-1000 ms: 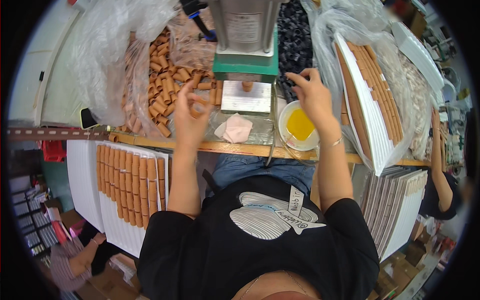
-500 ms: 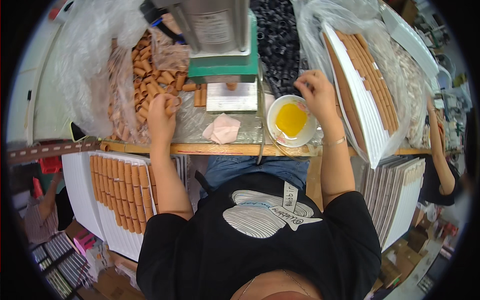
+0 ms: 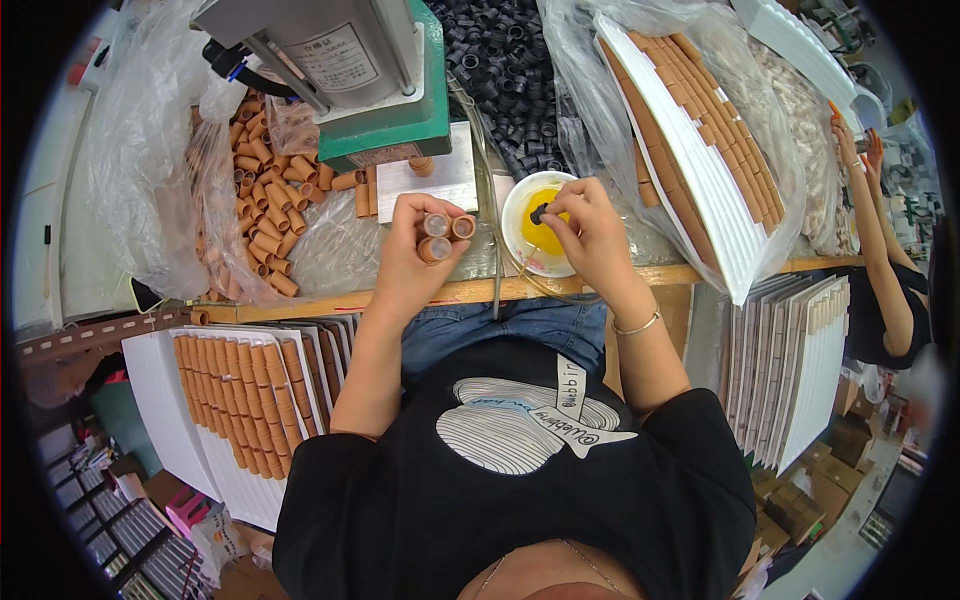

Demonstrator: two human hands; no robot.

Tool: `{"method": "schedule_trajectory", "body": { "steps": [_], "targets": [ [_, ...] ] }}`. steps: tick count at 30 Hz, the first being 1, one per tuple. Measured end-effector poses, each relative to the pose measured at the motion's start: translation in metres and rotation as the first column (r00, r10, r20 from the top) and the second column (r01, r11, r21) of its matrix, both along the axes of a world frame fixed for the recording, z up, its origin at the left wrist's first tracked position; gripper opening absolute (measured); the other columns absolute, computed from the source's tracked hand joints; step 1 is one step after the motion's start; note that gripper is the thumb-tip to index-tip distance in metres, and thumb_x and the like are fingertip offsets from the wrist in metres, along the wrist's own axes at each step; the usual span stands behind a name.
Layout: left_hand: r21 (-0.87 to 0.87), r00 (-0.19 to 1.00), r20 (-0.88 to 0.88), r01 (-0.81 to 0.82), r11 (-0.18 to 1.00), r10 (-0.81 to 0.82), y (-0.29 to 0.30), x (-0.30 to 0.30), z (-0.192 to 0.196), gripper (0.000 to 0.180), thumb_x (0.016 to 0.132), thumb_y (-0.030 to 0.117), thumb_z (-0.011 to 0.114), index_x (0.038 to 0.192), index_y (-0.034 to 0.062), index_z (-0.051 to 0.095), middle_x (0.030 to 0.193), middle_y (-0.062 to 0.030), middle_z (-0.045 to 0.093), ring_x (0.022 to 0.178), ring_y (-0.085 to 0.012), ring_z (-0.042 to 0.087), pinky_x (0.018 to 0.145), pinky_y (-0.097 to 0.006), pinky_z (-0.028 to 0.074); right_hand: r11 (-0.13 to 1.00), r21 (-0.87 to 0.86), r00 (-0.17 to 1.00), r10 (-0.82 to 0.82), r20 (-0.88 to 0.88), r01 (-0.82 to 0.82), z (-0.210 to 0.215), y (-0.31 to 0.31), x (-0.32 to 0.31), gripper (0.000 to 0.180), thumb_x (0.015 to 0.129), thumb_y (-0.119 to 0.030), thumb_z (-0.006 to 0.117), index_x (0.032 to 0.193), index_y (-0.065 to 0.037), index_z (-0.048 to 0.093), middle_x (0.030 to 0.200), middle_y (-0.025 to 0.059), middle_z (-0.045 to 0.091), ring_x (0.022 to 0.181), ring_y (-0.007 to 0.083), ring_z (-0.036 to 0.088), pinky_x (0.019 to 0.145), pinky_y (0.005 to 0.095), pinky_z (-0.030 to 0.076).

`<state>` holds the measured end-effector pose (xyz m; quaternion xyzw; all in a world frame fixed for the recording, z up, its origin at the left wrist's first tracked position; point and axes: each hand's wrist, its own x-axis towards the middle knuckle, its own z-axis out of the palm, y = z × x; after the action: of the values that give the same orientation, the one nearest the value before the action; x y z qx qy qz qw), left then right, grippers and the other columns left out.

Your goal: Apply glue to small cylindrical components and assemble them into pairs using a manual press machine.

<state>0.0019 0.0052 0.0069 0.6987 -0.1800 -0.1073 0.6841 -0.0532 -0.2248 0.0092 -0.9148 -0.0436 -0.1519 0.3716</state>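
My left hand (image 3: 402,268) is closed around a bunch of three short brown tubes (image 3: 435,248), their round ends facing up. Between the thumb and fingers of my right hand (image 3: 598,240) is a small black ring-like cap (image 3: 539,213). It is held over a white bowl (image 3: 511,238) of yellow liquid (image 3: 540,238); whether it touches the liquid I cannot tell. Just beyond my left hand is the metal plate (image 3: 455,180) of a green and grey press (image 3: 385,135), with a brown tube piece (image 3: 422,166) under its head.
Loose brown tubes (image 3: 268,215) lie heaped on plastic at the left. Black caps (image 3: 500,75) are piled beyond the bowl. A white ridged tray (image 3: 680,180) with rows of brown tubes stands at right. More loaded trays (image 3: 235,400) hang below the wooden table edge (image 3: 470,291). Another person's arms (image 3: 870,200) show far right.
My left hand has moved right from the tube heap to the front of the press, holding three tubes. My right hand has come from the black caps to over the bowl with one cap.
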Motion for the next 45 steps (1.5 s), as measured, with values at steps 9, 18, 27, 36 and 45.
{"method": "schedule_trajectory", "body": {
  "steps": [9, 18, 27, 36, 45],
  "targets": [
    [0.184, 0.995, 0.094, -0.043, 0.982, 0.026, -0.004, -0.005, 0.011, 0.036, 0.076, -0.003, 0.073, 0.098, 0.0057, 0.046, 0.093, -0.0065, 0.065, 0.085, -0.0149, 0.064, 0.074, -0.028, 0.052, 0.975, 0.084, 0.974, 0.193, 0.12, -0.204, 0.034, 0.05, 0.015, 0.014, 0.075, -0.003, 0.072, 0.085, -0.002, 0.062, 0.09, 0.0102, 0.053, 0.069, 0.0228, 0.056, 0.063, 0.0313, 0.045],
    [0.137, 0.99, 0.127, -0.083, 0.987, 0.065, 0.007, -0.004, 0.006, 0.036, 0.076, -0.003, 0.073, 0.1, 0.0055, 0.047, 0.098, -0.0082, 0.064, 0.084, -0.0118, 0.061, 0.072, -0.025, 0.051, -0.368, 0.827, 0.895, 0.305, -0.324, 0.425, 0.026, 0.035, 0.017, 0.021, 0.097, -0.026, 0.049, 0.104, -0.006, 0.055, 0.102, 0.0126, 0.057, 0.088, 0.0187, 0.059, 0.076, 0.0307, 0.052],
    [0.273, 0.979, 0.2, -0.025, 0.962, -0.032, 0.019, 0.001, 0.027, 0.03, 0.077, -0.001, 0.073, 0.096, 0.0055, 0.051, 0.094, -0.0058, 0.066, 0.079, -0.01, 0.061, 0.069, -0.025, 0.05, 0.952, 0.224, 0.973, 0.226, -0.054, -0.209, 0.03, 0.04, 0.009, 0.094, 0.07, 0.01, 0.067, 0.148, -0.021, 0.024, 0.144, 0.0281, 0.026, 0.092, 0.0293, 0.064, 0.078, 0.0348, 0.053],
    [0.645, 0.712, 0.586, -0.122, 0.754, -0.386, 0.02, 0.001, 0.064, 0.03, 0.064, 0.009, 0.073, 0.091, 0.0082, 0.059, 0.084, -0.0077, 0.064, 0.074, -0.025, 0.062, 0.061, -0.032, 0.049, 0.937, -0.154, 0.95, 0.308, -0.052, -0.312, 0.045, 0.061, 0.015, 0.084, 0.073, 0.006, 0.062, 0.145, -0.019, 0.028, 0.142, 0.029, 0.03, 0.075, 0.0385, 0.065, 0.061, 0.0404, 0.054],
    [0.003, 0.963, 0.24, -0.125, 0.992, 0.121, 0.019, 0.004, 0.01, 0.027, 0.075, -0.004, 0.07, 0.093, 0.0041, 0.051, 0.097, -0.0111, 0.064, 0.089, -0.0184, 0.062, 0.078, -0.031, 0.053, 0.985, 0.068, 0.978, 0.144, 0.149, -0.156, 0.018, 0.058, 0.027, 0.033, 0.062, -0.003, 0.079, 0.092, -0.001, 0.066, 0.128, 0.0189, 0.049, 0.093, 0.0276, 0.063, 0.071, 0.0363, 0.052]
  ]
}}
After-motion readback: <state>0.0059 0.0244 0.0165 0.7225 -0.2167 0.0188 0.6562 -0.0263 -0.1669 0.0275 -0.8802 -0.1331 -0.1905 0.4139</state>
